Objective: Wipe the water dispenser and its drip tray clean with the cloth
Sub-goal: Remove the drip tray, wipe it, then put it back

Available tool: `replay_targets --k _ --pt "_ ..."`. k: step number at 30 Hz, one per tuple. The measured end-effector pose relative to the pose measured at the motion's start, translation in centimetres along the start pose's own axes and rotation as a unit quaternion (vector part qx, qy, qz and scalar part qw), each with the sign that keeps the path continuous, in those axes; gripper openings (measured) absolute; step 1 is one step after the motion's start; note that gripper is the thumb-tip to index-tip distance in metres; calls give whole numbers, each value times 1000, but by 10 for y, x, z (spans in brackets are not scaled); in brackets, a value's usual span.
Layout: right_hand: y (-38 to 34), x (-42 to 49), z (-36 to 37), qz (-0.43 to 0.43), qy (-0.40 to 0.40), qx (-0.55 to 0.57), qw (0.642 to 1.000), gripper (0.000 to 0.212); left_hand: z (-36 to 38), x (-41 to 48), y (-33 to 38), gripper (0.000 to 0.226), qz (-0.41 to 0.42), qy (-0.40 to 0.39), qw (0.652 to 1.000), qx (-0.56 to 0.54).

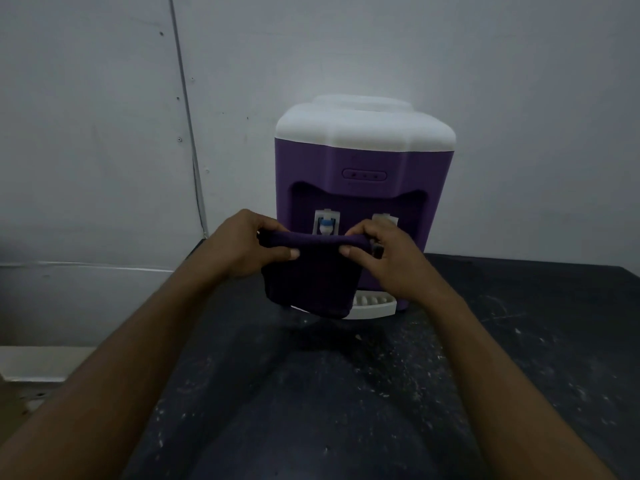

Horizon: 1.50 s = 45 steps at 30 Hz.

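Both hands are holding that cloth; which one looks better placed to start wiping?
Probably the right hand: it pinches the cloth directly in front of the water dispenser, above the drip tray, while the left hand sits mostly off its left side.

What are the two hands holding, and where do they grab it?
A dark purple cloth, by its top edge: the left hand pinches its left end, the right hand its right end; the rest hangs down.
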State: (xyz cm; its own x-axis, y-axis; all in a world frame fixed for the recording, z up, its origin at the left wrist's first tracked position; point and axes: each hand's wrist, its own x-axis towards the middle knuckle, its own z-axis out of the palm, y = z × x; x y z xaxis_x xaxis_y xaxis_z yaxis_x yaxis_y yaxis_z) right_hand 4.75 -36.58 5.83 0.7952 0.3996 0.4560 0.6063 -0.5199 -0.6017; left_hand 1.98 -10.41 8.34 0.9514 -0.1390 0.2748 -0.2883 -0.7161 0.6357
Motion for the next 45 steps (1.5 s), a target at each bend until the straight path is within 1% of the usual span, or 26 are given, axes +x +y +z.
replay_targets --k 1,2,4,7,9,10,12,14,16,17,18,19,21,23,25,26,27,29,31,33,36,38,40,42,44,45 --pt "2 0 1 11 -13 37 999 12 -2 0 -1 12 -5 -17 999 -36" --pt "5 -2 2 28 -23 85 996 14 -3 -1 -2 12 -12 -40 995 -96" --pt "8 -6 4 72 -33 179 981 21 0 -3 -5 20 -23 -95 971 -217" --pt "11 -11 14 126 -42 248 960 29 15 -4 -17 31 -67 -156 933 -318" --pt "16 -14 23 154 -38 265 951 29 29 -4 -24 38 -105 -172 916 -347" --pt "18 -15 27 176 -31 283 942 27 34 -4 -27 42 -121 -170 916 -341" --pt "20 -18 34 232 -7 334 914 30 41 -6 -32 58 -166 -157 919 -322" --pt "25 -23 36 278 19 389 878 41 44 -6 -40 77 -205 -144 910 -331" --pt "31 -29 35 290 10 451 844 49 44 -7 -46 86 -206 -139 890 -381" --pt "33 -31 33 278 -10 469 838 54 43 -8 -46 87 -189 -137 884 -405" --pt "35 -33 31 258 -33 471 843 60 42 -9 -46 86 -165 -137 886 -411" --pt "35 -34 30 236 -55 455 857 66 42 -10 -45 85 -137 -137 900 -390" --pt "32 -34 27 200 -93 368 903 72 43 -11 -40 80 -80 -135 948 -277" --pt "26 -31 26 175 -121 230 950 73 48 -11 -35 73 -43 -114 983 -135" --pt "21 -27 28 152 -119 92 977 68 53 -9 -33 64 -33 -90 995 -29" --pt "20 -26 30 147 -108 52 982 63 55 -9 -32 58 -32 -87 996 6" --pt "20 -26 31 145 -95 28 984 56 55 -8 -32 49 -32 -88 995 25" --pt "21 -28 32 140 -74 0 987 38 53 -7 -34 33 -38 -107 993 31" --pt "27 -31 30 138 -65 1 988 22 50 -7 -37 25 -46 -136 990 4" --pt "34 -34 24 150 -74 64 984 14 49 -9 -40 23 -58 -154 985 -47" --pt "43 -44 16 189 -112 170 961 17 55 -11 -39 36 -91 -165 971 -146" --pt "51 -56 12 233 -113 236 937 23 67 -11 -36 40 -106 -165 963 -187" --pt "64 -69 7 275 -87 290 913 31 84 -10 -34 37 -120 -150 955 -225" --pt "81 -83 -3 309 -45 318 895 37 108 -8 -27 37 -142 -125 937 -292" --pt "97 -96 -17 345 12 332 878 36 138 -6 -15 36 -148 -96 925 -336" --pt "105 -102 -23 368 42 336 866 36 155 -4 -8 34 -142 -85 925 -342"
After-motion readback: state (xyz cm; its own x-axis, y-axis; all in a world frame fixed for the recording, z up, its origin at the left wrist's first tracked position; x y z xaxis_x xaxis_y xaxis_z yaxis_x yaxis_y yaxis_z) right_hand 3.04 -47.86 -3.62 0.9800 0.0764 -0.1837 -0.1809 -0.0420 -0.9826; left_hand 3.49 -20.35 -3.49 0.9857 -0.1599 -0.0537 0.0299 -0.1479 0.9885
